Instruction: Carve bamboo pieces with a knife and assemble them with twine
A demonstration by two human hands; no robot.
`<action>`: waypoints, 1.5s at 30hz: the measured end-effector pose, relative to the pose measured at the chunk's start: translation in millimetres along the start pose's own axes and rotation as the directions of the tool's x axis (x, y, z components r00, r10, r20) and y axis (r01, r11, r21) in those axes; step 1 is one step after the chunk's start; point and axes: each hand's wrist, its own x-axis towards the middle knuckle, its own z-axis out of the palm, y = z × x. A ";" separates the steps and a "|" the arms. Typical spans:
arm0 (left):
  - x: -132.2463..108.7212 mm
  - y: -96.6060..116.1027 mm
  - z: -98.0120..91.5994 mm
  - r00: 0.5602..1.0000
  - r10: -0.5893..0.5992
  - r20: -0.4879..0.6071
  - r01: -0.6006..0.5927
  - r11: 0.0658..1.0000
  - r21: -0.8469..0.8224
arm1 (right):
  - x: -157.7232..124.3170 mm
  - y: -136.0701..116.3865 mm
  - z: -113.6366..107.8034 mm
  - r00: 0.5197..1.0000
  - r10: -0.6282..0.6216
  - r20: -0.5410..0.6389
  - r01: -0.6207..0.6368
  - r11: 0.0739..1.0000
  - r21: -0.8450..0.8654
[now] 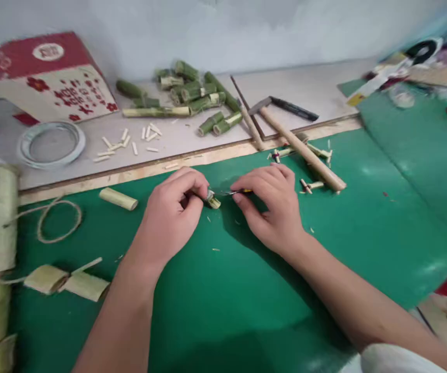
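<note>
Pinching a small bamboo piece (214, 202) between the fingers of the left hand (172, 212), over the green counter (208, 295); pinching a thin metal tool (227, 193) in those of the right hand (272, 207), pointed toward the piece. Could slip into the left fingers if pushed too hard against so short a grip; could split the piece if forced.

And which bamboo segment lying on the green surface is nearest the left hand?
The short segment alone, left of the left hand; the corded segments lie farther toward the left edge.
</note>
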 end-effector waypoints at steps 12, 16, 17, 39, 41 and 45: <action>-2.7 9.0 3.3 0.997 -0.050 -0.066 0.047 0.998 -0.049 | 0.2 1.6 -2.9 0.996 -0.031 0.078 0.031 1.000 0.000; -0.9 8.1 2.1 0.998 0.009 -0.069 -0.010 1.000 -0.013 | 0.2 2.6 -2.2 0.994 -0.058 0.090 0.058 0.998 0.003; -0.8 7.9 1.8 0.998 0.007 -0.067 -0.008 1.000 -0.017 | 0.2 2.7 -2.0 0.993 -0.066 0.100 0.066 0.998 0.002; -1.4 7.0 2.7 0.994 -0.077 -0.075 0.065 0.985 -0.160 | -0.4 3.2 1.3 0.987 -0.124 0.107 0.125 0.992 0.003; -1.4 8.8 3.0 0.994 -0.079 -0.077 0.063 0.980 -0.188 | -0.3 3.3 1.0 0.986 -0.126 0.107 0.126 0.992 0.001; -1.4 14.1 2.9 0.994 -0.074 -0.079 0.051 0.963 -0.265 | 0.1 5.1 0.2 0.988 -0.118 0.103 0.119 0.993 -0.003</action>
